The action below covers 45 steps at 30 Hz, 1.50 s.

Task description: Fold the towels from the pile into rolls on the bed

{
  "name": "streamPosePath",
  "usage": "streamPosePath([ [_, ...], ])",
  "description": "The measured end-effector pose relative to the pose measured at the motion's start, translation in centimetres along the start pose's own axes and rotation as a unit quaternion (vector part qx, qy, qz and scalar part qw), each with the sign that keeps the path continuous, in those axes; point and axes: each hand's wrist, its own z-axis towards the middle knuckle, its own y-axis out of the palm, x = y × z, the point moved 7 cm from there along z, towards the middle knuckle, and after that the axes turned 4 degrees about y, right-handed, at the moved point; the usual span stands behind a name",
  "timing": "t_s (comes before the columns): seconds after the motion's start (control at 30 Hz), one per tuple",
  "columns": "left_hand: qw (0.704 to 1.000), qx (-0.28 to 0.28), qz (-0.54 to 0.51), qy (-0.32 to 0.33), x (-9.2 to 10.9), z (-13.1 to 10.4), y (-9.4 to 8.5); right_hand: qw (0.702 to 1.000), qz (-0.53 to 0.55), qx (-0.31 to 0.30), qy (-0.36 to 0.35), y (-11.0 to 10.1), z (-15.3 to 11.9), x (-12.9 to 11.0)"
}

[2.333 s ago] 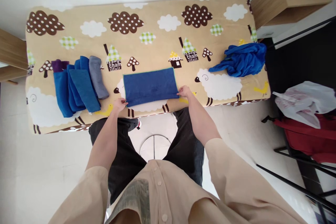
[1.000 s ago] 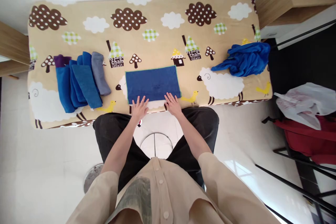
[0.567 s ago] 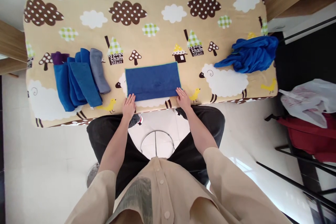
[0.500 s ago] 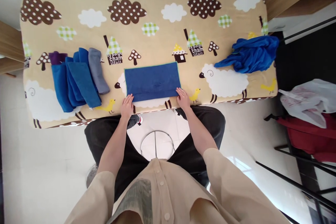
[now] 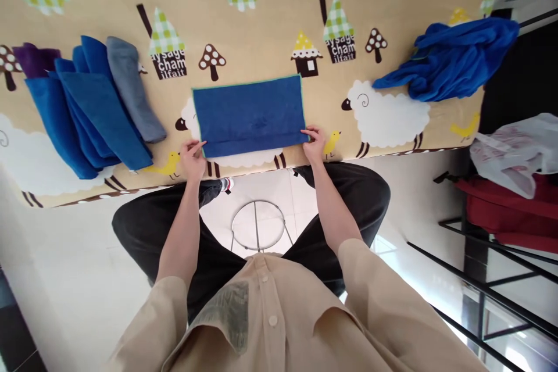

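A blue towel with a thin green edge lies flat as a wide rectangle, a narrow folded strip along its near side. My left hand pinches the towel's near left corner. At the near right corner, my right hand grips the edge between thumb and fingers. To the left lie several folded or rolled towels side by side: blue ones, a grey one and a purple one. A crumpled heap of blue cloth rests on the right.
Everything lies on a beige cover printed with sheep, houses and clouds. Its near edge runs just in front of my knees. A round metal stool frame stands between my legs. On the right are a white plastic bag, red fabric and black metal bars.
My fingers have gone from lying flat on the towel's near corners to pinching them. The view has shifted closer to the cover. The other towels stay in place.
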Motion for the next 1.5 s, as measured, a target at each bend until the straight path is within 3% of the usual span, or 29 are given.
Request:
streamPosePath([
  [0.17, 1.0, 0.013, -0.001, -0.023, 0.0, 0.1, 0.0, 0.999, 0.029, -0.014, 0.01, -0.3, 0.1, 0.3],
  [0.47, 0.998, -0.032, 0.004, -0.049, 0.3, 0.2, 0.1, 0.997, 0.059, -0.038, 0.029, -0.5, 0.7, 0.3],
  [0.67, 0.997, -0.027, 0.02, -0.072, -0.5, 0.5, 0.5, 0.995, 0.074, -0.057, 0.033, 0.0, 1.4, 1.1],
  [0.9, 0.993, 0.037, -0.031, -0.108, -2.5, 0.4, 0.3, 0.995, 0.095, -0.022, 0.034, -0.2, 1.7, 1.6],
  [1.3, 0.99, 0.056, -0.04, -0.126, -2.0, 0.3, 0.2, 0.993, 0.099, 0.001, 0.06, 0.0, 1.5, 1.3],
  [1.5, 0.986, 0.071, -0.021, -0.147, -1.6, 0.3, 0.1, 0.984, 0.162, 0.04, 0.059, -0.1, 1.5, 1.4],
])
